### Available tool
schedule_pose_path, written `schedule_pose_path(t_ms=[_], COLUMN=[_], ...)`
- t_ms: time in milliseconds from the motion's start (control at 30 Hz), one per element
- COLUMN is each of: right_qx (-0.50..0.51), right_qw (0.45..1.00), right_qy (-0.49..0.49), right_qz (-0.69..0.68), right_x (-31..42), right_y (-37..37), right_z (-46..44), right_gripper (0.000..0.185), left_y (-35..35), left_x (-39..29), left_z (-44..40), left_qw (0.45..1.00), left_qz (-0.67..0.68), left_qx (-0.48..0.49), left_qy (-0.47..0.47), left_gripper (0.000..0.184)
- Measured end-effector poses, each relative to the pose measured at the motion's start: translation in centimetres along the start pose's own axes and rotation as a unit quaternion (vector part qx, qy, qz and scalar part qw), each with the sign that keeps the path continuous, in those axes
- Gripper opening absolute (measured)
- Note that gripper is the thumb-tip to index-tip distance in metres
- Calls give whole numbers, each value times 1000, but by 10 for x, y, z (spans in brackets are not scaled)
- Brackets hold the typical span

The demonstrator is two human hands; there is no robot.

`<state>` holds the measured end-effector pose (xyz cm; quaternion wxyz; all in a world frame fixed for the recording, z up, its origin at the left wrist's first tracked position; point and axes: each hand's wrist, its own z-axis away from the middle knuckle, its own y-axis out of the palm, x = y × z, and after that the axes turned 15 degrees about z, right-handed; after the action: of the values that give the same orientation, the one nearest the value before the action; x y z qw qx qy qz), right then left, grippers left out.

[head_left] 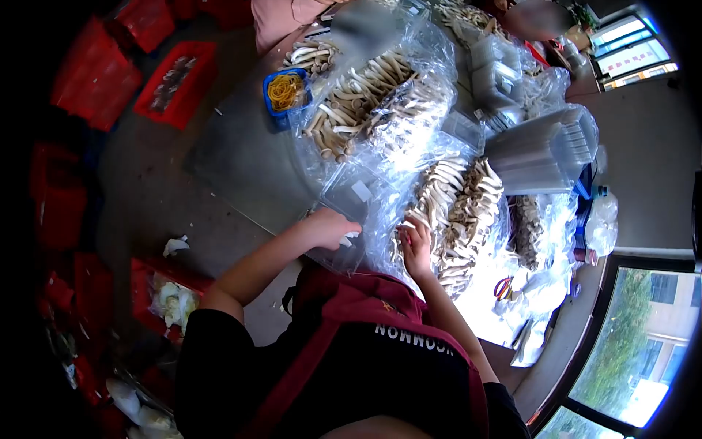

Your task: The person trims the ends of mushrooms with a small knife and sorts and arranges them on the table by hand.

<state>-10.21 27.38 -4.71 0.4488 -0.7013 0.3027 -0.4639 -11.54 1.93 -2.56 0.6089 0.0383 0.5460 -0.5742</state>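
Note:
My left hand (pixel 330 228) is closed on a small white piece (pixel 349 238), which looks like mushroom, over a clear plastic tray (pixel 338 254). To its right, my right hand (pixel 415 247) is at the left edge of long rows of pale-stemmed mushrooms (pixel 468 212). Its fingers are bent together, with a small bit of red between them that is too small to make out. Just beyond my left hand is a clear container with a white label (pixel 360 192). Clear plastic film (pixel 382 219) spreads between my hands.
Farther back are more mushrooms (pixel 351 102) on film and a blue basket of yellow rubber bands (pixel 285 92). Stacked clear trays (pixel 537 150) stand at right, with scissors (pixel 502 288) nearer. Red crates (pixel 174 84) sit at left. Another person's pink sleeve (pixel 281 20) shows at the top.

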Motion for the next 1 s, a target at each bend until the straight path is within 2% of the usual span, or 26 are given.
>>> schedule_pose_path(t_ms=[133,200,233,300,333,400,433,567,667,767,800,867,900,933,1000], right_qx=[17,188,196,218,241,233,237,224,243,185,207,119,85,-16,-128], right_qw=[998,942,943,943,944,948,950,960,949,956,952,965,976,985,969], right_qy=[41,177,164,157,143,130,119,98,124,123,165,183,187,170,211], right_qz=[-38,-217,-213,-196,-176,-174,-163,-136,-160,-190,-156,-143,-75,-37,-29], right_x=[-10,-7,-9,-5,-1,-2,-1,-3,-16,-42,-45,-69,-89,-103,-145], right_y=[3,3,11,10,9,13,11,6,6,1,-14,-27,-30,-36,-35], right_z=[41,51,57,59,57,56,53,49,55,66,63,66,69,69,73], right_gripper=[16,20,24,25,25,25,25,23,21,19,20,25,26,23,21], left_y=[32,45,47,48,47,42,41,49,55,64,61,61,60,60,62], left_x=[21,37,40,43,42,41,37,36,40,43,39,27,22,17,9], left_z=[-33,-40,-41,-41,-41,-40,-38,-35,-29,-29,-26,-24,-22,-19,-18], left_qw=[995,992,991,998,999,992,994,993,987,983,982,970,966,961,945], left_qz=[10,-37,-39,-10,-10,-41,-39,-64,-49,-19,-28,-43,-27,-11,20], left_qx=[96,116,121,-19,-15,-103,-91,-89,-109,-165,-169,-217,-240,-262,-312], left_qy=[38,35,37,51,50,56,35,53,105,79,82,96,94,90,92], left_gripper=[47,50,50,51,51,57,61,67,71,70,69,63,61,60,56])
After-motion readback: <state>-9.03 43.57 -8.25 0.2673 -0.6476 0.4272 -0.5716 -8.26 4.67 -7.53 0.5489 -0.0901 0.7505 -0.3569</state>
